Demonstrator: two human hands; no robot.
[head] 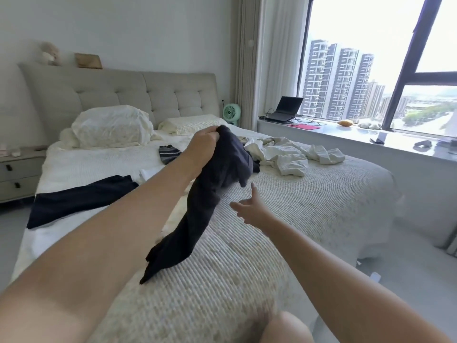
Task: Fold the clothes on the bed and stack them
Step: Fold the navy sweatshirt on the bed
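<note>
Clothes are what you are sorting, and right now you have one dark garment up in the air. Your left hand grips its top end, with the fingers curled tight around a bunch of the cloth. You hold it high so it can hang down long and straight. That makes it easier to see its shape before you fold it. Its bottom end touches the bed below your left fingers, close to you.

Your left arm is stretched out and lifted. Your right hand is lower and holds nothing. Its fingers are spread and loose, with one pointing up toward the hanging cloth. It sits just beside the garment, not touching it. I think it is reaching in to catch another part of the cloth.

Past your left fingers, a crumpled white garment lies on the bed, not folded yet. To the left of your fingers sits a small striped piece. Nearer to you on that side, a dark blue garment lies flat on the bed. I can't see a stack yet, so much work is left.
</note>
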